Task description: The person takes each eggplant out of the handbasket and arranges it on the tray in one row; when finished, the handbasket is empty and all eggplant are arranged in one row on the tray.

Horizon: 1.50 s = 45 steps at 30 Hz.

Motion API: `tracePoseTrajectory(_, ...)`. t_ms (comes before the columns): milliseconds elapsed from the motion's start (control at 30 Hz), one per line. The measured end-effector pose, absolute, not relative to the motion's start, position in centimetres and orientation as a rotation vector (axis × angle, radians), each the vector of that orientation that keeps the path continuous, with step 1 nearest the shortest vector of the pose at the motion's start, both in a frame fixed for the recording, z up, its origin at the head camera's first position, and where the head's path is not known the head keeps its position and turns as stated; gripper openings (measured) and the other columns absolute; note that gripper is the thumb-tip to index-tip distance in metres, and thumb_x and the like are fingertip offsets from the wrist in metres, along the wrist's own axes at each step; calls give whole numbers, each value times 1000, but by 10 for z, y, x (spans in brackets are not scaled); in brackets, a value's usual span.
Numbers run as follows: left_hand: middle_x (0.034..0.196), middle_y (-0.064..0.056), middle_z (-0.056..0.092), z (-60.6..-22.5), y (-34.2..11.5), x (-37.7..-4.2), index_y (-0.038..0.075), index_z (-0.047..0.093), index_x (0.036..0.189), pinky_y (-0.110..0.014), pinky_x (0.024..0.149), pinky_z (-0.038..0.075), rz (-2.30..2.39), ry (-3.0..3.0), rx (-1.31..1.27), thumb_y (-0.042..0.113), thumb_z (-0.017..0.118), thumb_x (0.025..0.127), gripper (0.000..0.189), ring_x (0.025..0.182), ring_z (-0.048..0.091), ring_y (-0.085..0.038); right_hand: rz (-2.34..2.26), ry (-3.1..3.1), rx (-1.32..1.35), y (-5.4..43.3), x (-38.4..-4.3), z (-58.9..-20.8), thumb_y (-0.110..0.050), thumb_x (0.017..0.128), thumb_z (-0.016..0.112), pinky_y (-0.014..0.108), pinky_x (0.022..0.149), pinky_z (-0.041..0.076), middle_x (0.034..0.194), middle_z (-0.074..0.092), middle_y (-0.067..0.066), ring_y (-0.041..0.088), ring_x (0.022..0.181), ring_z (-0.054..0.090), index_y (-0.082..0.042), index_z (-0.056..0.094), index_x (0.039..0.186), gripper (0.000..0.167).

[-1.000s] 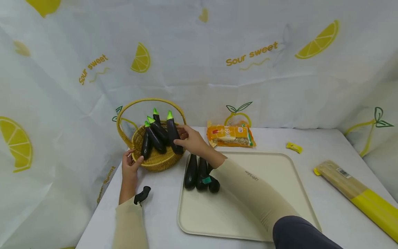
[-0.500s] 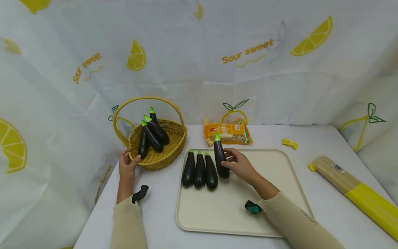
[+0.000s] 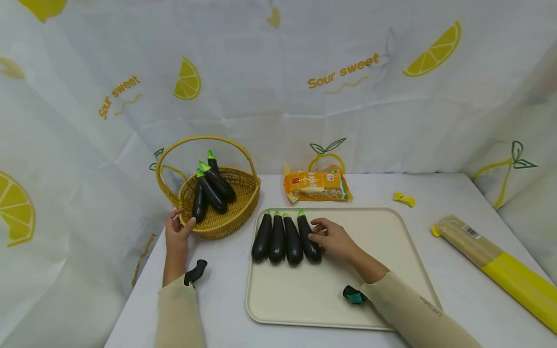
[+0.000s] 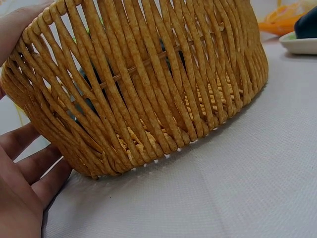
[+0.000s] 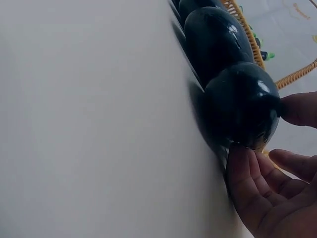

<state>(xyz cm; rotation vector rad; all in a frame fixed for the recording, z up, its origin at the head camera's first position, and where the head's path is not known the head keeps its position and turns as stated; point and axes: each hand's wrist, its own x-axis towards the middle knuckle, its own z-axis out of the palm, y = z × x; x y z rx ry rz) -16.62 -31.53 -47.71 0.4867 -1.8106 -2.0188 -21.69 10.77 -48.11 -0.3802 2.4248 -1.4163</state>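
My left hand holds the near left side of a wicker basket. In the left wrist view the thumb lies over the basket's rim and the fingers sit against its woven wall. Several dark eggplants with bright green stems lean inside that basket. On the beige tray, several more lie side by side in a row. My right hand pinches the rightmost eggplant of this row; thumb and fingertips meet its rounded body in the right wrist view.
Behind the tray lies an orange food packet. A small yellow wrapped item and a long yellow-ended pack of noodles lie to the right. A lemon-printed cloth rises behind the table.
My right hand carried an eggplant from the basket to the tray and lowered it at the row's right end. My left hand stays at the basket. The view shifted slightly.
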Motion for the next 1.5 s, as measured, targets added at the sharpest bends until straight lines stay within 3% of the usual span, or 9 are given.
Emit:
tracePoseTrajectory(167, 149, -15, 36, -481, -317, -166, 13, 33, 135, -23, 98, 38, -2014, -1816, 476, 7, 66, 93, 54, 119, 44, -17, -1403, 2447, -405, 109, -220, -475, -20, 93, 67, 32, 63, 52, 108, 60, 8, 17, 86, 63, -3, 52, 133, 46)
tracePoseTrajectory(367, 149, -11, 37, -496, -326, -173, 18, 35, 135, -24, 100, 37, -2000, -1807, 497, 13, 69, 92, 55, 122, 43, -16, -1290, 2594, -538, 93, -239, -454, -24, 94, 65, 32, 67, 52, 107, 63, 6, 17, 87, 63, -3, 54, 133, 46)
tracePoseTrajectory(767, 148, -10, 39, -510, -331, -183, 21, 37, 132, -27, 102, 37, -1996, -1811, 427, 15, 71, 90, 54, 126, 44, -19, -1132, 2505, -1095, -64, -302, -410, -22, 97, 60, 29, 79, 49, 109, 61, 2, 14, 94, 59, -8, 51, 137, 43)
tracePoseTrajectory(933, 149, -10, 38, -509, -332, -184, 19, 37, 134, -32, 105, 35, -1979, -1820, 443, 15, 71, 91, 55, 128, 42, -20, -1108, 2544, -1026, -112, -325, -414, -24, 97, 62, 31, 82, 48, 113, 61, 3, 15, 98, 59, -8, 49, 139, 47)
tracePoseTrajectory(1167, 148, -13, 39, -491, -326, -174, 12, 32, 138, -26, 100, 38, -2009, -1820, 427, 10, 66, 93, 57, 126, 43, -19, -1132, 2616, -869, -154, -337, -421, -27, 96, 63, 34, 86, 48, 123, 58, 7, 19, 107, 57, -7, 49, 139, 49)
tracePoseTrajectory(1500, 145, -11, 41, -506, -332, -182, 15, 34, 137, -25, 100, 38, -2014, -1775, 423, 12, 69, 91, 58, 127, 43, -19, -1069, 2637, -769, -169, -344, -429, -26, 96, 63, 37, 97, 43, 143, 47, 9, 23, 125, 49, -9, 38, 147, 60)
